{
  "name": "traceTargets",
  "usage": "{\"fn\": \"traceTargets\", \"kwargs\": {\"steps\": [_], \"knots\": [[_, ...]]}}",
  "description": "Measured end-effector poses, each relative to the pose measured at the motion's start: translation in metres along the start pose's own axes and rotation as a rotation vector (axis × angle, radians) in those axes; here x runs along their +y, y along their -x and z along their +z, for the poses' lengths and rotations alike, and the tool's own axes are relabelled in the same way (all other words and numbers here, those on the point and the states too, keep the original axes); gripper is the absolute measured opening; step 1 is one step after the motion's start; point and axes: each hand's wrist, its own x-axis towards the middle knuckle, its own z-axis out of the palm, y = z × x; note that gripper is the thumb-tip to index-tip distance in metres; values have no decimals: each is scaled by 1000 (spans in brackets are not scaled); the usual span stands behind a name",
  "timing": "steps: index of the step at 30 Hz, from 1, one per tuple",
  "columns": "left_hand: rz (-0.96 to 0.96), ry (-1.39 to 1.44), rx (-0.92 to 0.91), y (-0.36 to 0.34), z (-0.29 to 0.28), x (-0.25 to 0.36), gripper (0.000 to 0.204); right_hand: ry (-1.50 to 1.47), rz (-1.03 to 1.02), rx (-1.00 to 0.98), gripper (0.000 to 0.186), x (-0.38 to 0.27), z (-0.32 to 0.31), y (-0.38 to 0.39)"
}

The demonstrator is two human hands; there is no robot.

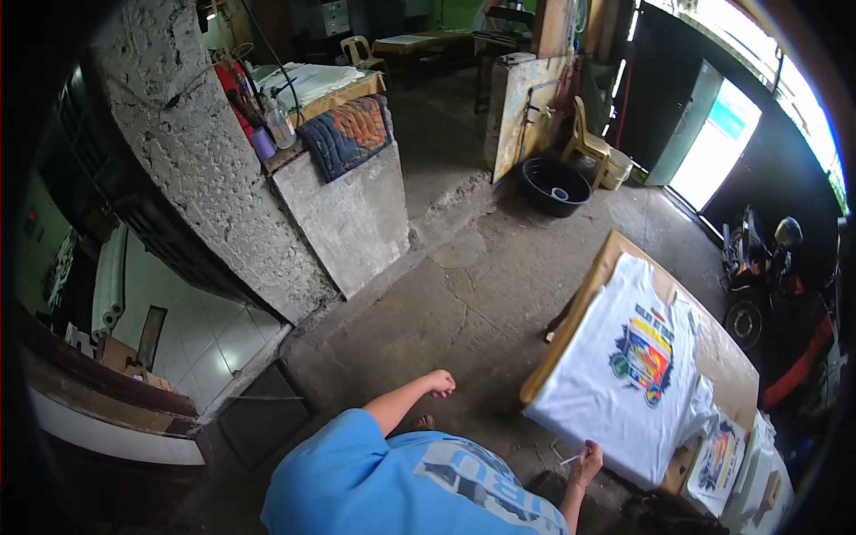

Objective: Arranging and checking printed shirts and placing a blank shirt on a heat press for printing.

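Observation:
My left hand hangs in front of my blue shirt, over the concrete floor. Its fingers are loosely curled, and nothing shows in them. Lower and to the right, my right hand is beside the near edge of a table. A thin white stick shows at its closed fingers, too small to name more closely. Nearest to this hand is a white T-shirt with a colourful print, spread flat on the wooden table. Its lower edge hangs over the table's side.
More printed white shirts lie at the table's near right end. A black basin, a plastic chair and a pail stand farther back. A motorcycle is at right. A rough concrete pillar and low wall border the left.

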Motion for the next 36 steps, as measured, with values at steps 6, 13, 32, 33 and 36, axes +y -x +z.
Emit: {"fn": "traceTargets", "kwargs": {"steps": [6,13,32,33,36], "knots": [[-162,71,229,-11,-150,-35,17,10,-63,3,17,-99,70,-84],[-209,76,430,-65,-266,-47,9,-89,45,151,16,-127,163,-227],[-163,516,126,-354,-598,57,23,-381,-727,-549,11,-574,669,-642],[-156,509,134,-382,-638,48,23,-389,-732,-539,11,-588,698,-655],[-245,-264,496,-494,-715,88,26,-380,-725,-747,12,-625,762,-699]]}}
